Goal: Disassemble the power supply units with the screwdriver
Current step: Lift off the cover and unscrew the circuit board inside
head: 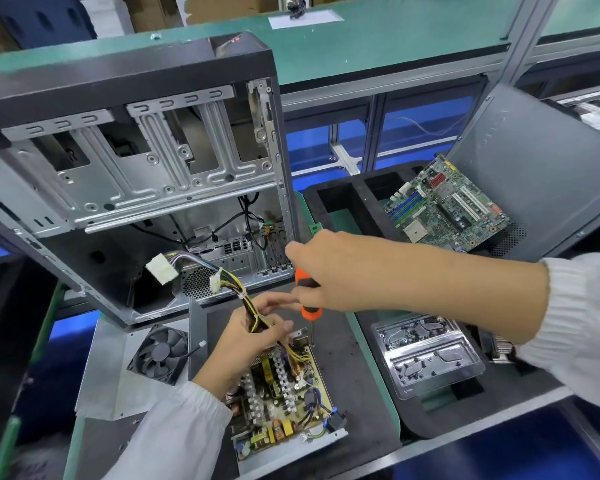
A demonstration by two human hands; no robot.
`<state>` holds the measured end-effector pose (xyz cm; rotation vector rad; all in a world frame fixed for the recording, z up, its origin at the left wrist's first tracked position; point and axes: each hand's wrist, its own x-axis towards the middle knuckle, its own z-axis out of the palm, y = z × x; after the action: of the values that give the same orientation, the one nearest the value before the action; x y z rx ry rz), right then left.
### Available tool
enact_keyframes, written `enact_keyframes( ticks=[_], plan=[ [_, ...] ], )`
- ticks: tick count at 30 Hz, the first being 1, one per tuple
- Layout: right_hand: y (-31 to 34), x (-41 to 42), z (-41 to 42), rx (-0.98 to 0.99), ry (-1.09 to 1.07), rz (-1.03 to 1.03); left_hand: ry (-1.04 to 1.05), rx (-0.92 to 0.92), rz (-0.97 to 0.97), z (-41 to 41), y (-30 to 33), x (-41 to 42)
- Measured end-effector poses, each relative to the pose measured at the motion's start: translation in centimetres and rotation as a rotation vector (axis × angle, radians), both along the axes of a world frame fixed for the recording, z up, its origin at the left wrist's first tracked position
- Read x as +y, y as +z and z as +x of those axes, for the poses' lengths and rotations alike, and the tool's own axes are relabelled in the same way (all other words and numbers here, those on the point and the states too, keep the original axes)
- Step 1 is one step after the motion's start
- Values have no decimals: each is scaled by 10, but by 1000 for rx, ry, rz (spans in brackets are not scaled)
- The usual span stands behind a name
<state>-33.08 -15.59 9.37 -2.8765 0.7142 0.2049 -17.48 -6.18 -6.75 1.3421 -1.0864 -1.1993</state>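
An opened power supply unit point(284, 400) lies on the dark mat in front of me, its circuit board bare in a metal tray. My left hand point(246, 337) grips the unit's cable bundle point(222, 282), which runs up to white connectors. My right hand point(326, 268) holds the orange and black screwdriver point(307, 296) upright, its tip down at the far right corner of the board. The unit's loose fan point(160, 353) lies to the left on a grey metal cover point(108, 375).
An empty computer case point(136, 174) stands open behind the unit. To the right, a black foam tray point(343, 202) holds a motherboard point(447, 206), and a clear plastic tray point(426, 355) holds screws. A grey side panel point(541, 168) leans at the far right.
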Motion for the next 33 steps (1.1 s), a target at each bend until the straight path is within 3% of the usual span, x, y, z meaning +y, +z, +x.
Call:
enact_keyframes(
  ticks=[8,11,13,20,26,30,33],
  plan=[
    [39,-24,11,-103,-127,71,270,-183,307,14,17,18],
    [45,-28,23,-126,-148,135,316,-427,237,18,22,38],
    [46,-29,33,-132,-163,180,356,-476,170,20,23,51],
    [39,-24,68,-211,-145,281,405,108,110,20,18,87],
    [21,-10,92,-225,-185,393,630,116,43,25,6,119],
    [5,9,107,-240,-137,356,766,-81,93,48,-7,160],
    [-2,23,116,-267,-121,319,816,-506,178,72,-26,194]
  ],
)
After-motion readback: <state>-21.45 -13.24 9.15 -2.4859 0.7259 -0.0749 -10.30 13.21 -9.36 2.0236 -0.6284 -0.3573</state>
